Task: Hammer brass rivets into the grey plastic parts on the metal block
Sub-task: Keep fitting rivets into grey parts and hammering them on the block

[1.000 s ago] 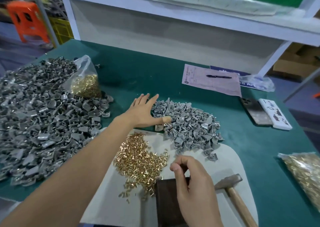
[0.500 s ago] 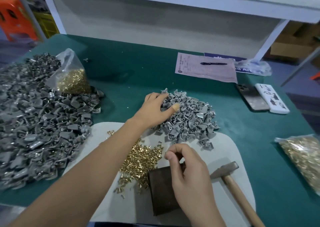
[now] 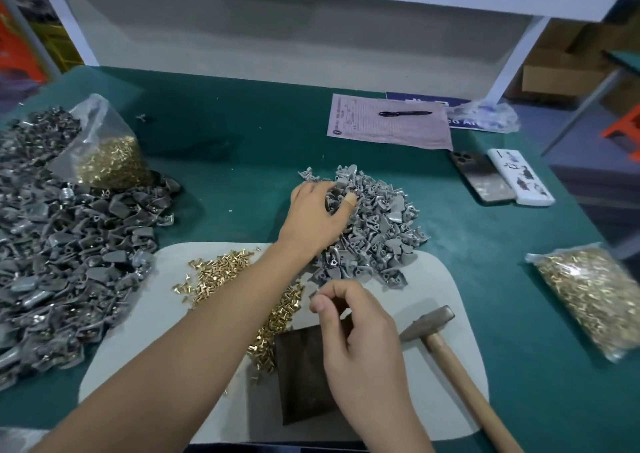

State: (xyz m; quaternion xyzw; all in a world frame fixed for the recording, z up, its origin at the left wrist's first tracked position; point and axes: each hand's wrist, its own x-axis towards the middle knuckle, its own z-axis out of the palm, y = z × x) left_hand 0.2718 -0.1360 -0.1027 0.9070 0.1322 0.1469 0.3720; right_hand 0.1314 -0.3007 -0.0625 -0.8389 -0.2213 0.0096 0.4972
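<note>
Left hand [image 3: 313,215] is buried in the pile of grey plastic parts [image 3: 374,231], grip curled onto one. The metal block [image 3: 301,376] sits back toward the person, under the right hand [image 3: 356,345], whose grip is pinched together, contents unclear.

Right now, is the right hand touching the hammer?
Apart. The head view shows the right hand over the metal block, with bare white mat between it and the hammer lying beside it.
</note>
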